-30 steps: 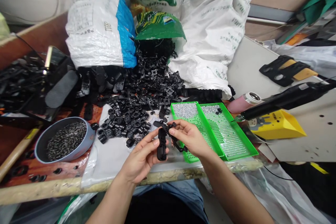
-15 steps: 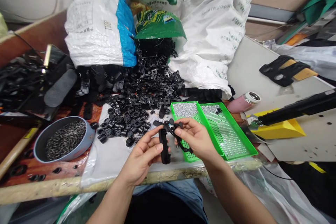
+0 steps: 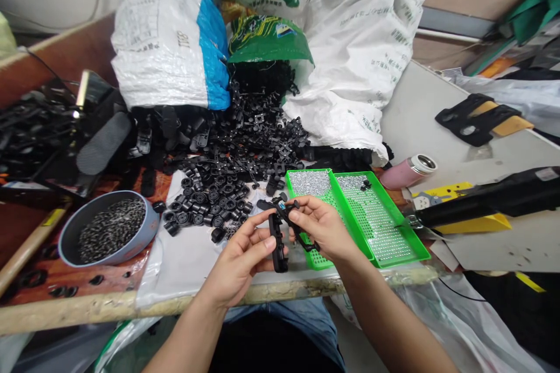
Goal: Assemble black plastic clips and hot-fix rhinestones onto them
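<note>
Between the thumb and fingers of my left hand is an oblong black plastic part, held nearly upright with its hollow, notched side to the right. My right hand pinches a branched black plastic piece with thin arms. The two parts are side by side at their upper ends; whether they touch I cannot tell. Behind my hands lies a heap of round black wheel-like parts on a white sheet. Two green trays with small metal pieces stand beside and beyond my right hand.
A blue bowl of small dark pieces stands at left. Behind rise a white-and-blue sack, a white sack and a large pile of black parts. At right are a pink flask and a black powered tool.
The black parts in my hands are slightly closer together, and the oblong one has tilted a little. The black tool at right has swung left and down over the tray's edge.
</note>
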The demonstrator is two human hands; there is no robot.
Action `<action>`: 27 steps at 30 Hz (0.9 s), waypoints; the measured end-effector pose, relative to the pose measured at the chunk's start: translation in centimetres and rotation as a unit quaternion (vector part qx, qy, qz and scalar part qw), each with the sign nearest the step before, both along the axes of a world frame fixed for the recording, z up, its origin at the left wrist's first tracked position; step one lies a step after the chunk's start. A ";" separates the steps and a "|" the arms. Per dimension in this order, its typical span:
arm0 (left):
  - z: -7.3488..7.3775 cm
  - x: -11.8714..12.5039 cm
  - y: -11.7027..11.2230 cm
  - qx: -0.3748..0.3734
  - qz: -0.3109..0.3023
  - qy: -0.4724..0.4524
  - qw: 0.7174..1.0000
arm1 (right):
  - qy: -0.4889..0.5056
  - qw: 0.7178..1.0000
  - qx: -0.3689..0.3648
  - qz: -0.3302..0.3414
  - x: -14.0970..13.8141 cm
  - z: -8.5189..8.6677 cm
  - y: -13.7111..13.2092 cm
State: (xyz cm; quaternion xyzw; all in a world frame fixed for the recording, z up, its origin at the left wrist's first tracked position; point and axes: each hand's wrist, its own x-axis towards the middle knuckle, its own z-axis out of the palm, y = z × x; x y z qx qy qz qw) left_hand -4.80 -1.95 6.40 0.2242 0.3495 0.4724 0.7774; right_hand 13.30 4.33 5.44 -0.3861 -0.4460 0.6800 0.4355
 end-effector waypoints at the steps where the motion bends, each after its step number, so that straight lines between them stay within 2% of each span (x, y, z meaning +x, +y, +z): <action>1: 0.0 0.0 0.0 0.000 0.000 -0.002 1.000 | 0.002 1.000 0.001 -0.001 0.0 -0.1 0.0; 15: -0.5 0.1 0.3 -0.013 0.014 0.014 1.000 | -0.015 1.000 -0.002 -0.015 -0.4 -0.6 -0.1; 27: 0.1 -0.1 0.4 -0.054 0.004 0.010 0.998 | -0.015 1.000 -0.016 -0.016 -0.2 -0.6 0.0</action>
